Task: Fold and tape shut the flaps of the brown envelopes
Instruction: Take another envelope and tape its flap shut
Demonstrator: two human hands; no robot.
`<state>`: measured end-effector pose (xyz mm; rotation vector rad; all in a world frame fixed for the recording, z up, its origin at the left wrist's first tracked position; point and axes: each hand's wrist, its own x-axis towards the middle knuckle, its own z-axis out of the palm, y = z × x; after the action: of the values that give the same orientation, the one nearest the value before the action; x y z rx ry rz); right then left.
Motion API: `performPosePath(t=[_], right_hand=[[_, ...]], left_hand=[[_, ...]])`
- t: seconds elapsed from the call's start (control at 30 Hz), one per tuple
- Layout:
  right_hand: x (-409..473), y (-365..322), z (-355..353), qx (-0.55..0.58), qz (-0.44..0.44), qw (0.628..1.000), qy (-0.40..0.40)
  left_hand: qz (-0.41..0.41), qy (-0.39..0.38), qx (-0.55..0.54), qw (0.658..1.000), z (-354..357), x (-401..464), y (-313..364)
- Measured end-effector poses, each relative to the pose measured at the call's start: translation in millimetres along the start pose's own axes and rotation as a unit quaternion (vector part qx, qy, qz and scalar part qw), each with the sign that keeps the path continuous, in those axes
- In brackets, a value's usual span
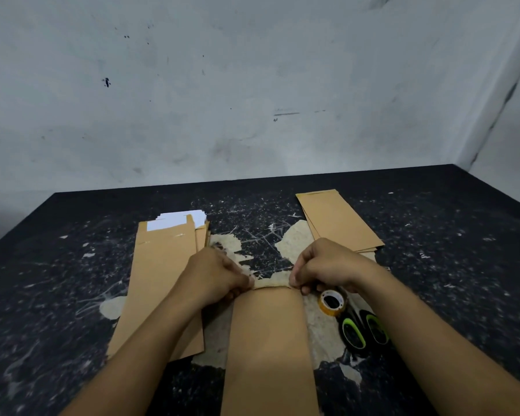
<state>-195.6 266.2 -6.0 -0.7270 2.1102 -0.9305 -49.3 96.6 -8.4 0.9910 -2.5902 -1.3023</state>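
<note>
A long brown envelope (267, 340) lies lengthwise in front of me on the dark table (433, 265). My left hand (216, 274) pinches the left corner of its far flap edge. At the right corner of that edge my right hand (327, 268) pinches it as well. The flap looks folded over along the far end. A roll of clear tape (332, 303) lies just right of the envelope, under my right wrist. Scissors with green-and-black handles (364, 328) lie beside the tape.
A stack of open brown envelopes (159, 280) with white sheets (177, 222) showing at the top lies to the left. Another pile of brown envelopes (339, 223) sits at the back right. The tabletop is scratched, with worn pale patches. A grey wall rises behind it.
</note>
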Motion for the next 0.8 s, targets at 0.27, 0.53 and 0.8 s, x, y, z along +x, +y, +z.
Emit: performPosePath(t=[0.27,0.53,0.8], right_hand=[[-1,-1,2,-0.047,-0.003,0.999,-0.001],[2,-3,7,-0.076,0.000,0.997,0.025],[4,-5,9,-0.208,-0.004,0.977,0.048]], left_hand=[[0.011,-0.001,0.013,1.000,0,-2,-2],[0.019,0.022,0.060,0.998,5,-1,-1],[0.043,0.056,0.119,0.990,9,-2,-2]])
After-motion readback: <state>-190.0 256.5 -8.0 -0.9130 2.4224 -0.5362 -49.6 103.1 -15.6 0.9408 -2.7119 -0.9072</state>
